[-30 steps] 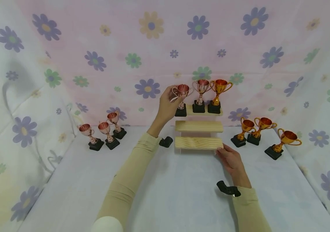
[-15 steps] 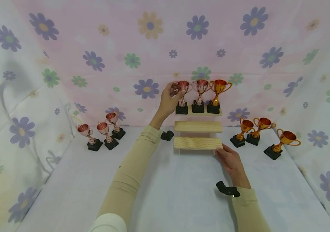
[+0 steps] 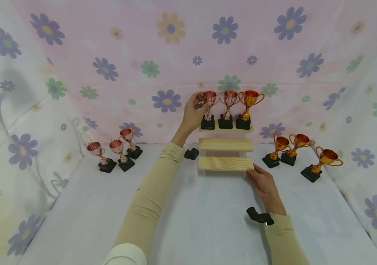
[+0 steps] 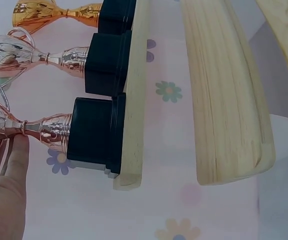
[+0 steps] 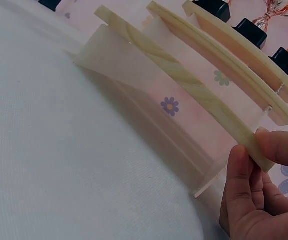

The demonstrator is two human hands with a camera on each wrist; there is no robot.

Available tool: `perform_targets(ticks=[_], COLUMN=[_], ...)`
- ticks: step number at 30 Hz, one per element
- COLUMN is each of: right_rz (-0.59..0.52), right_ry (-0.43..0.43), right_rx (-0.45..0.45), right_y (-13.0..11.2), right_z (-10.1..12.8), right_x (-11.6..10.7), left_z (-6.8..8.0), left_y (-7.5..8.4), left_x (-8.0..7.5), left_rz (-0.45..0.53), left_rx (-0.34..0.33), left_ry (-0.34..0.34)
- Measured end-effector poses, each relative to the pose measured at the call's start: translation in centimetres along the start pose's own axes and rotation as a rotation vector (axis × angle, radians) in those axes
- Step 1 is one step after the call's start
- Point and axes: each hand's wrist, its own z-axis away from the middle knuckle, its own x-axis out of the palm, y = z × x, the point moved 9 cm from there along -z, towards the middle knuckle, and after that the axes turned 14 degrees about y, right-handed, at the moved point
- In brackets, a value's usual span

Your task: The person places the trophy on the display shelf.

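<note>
On the top step of a three-step wooden display stand (image 3: 225,163), three small trophies stand in a row on black bases. My left hand (image 3: 193,115) grips the cup of the leftmost one, a rose-gold trophy (image 3: 208,116); its base sits on the top board in the left wrist view. Beside it are another rose-gold trophy (image 4: 64,57) and, at the right end, a gold trophy (image 3: 248,106). My right hand (image 3: 263,183) pinches the right end of the lowest board (image 5: 204,97) between thumb and fingers. The two lower boards carry nothing.
Several more trophies stand on the white table (image 3: 201,217): rose-gold trophies (image 3: 119,151) to the left and gold trophies (image 3: 299,147) to the right. Flowered cloth (image 3: 125,55) hangs behind and at both sides. A black wrist device (image 3: 260,216) sits on the right wrist.
The leftmost rose-gold trophy has moved back slightly and come upright in line with the other two on the top step, still in my left hand. My right hand keeps its place.
</note>
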Motion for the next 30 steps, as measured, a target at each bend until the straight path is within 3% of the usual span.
perform_targets(ticks=[12,17,22,25,30], right_rz=[0.001,0.007,0.009,0.004,-0.003], right_ry=[-0.001,-0.001,0.005,0.006,0.016], right_rx=[-0.018,-0.013,-0.009,0.000,0.008], right_y=[-0.1,0.1,0.2,0.2,0.1], right_z=[-0.2,-0.2,-0.1,0.0,0.0], right_x=[0.0,-0.1,-0.1,0.0,0.0], left_z=[0.1,0.9,3.3,5.5,9.8], left_y=[-0.1,-0.6,-1.2,-1.8,-4.2], left_x=[0.1,-0.7,-2.9,-4.3,-6.1], left_rz=[0.049,0.078,0.125,0.103,-0.013], left_rx=[-0.045,-0.069,-0.071,-0.080,-0.160], left_ry=[0.048,0.088,0.144,0.149,0.027])
